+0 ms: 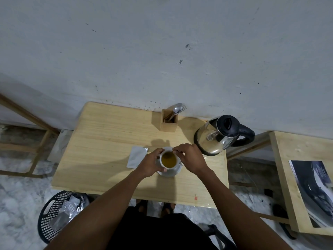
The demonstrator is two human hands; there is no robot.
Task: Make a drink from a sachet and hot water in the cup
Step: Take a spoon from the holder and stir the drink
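1. On the tabletop [100, 141], the cup [168, 160] of yellow-brown drink stands on a saucer [177, 171].
2. Left hand [150, 164] grip wraps the cup.
3. Right hand [191, 157] grip pinches something small at its rim.
4. A silver sachet [136, 156] lies just beside.

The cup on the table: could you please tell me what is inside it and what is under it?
The cup holds yellow-brown liquid with something dark near its far edge. It stands on a white saucer. The left hand and right hand hide its sides.

A square wooden holder [169, 123] with metal cutlery [177, 108] is seen on the pale wooden surface [100, 150]. A black perforated plastic basket [54, 216] is set on the marble floor [14, 204].
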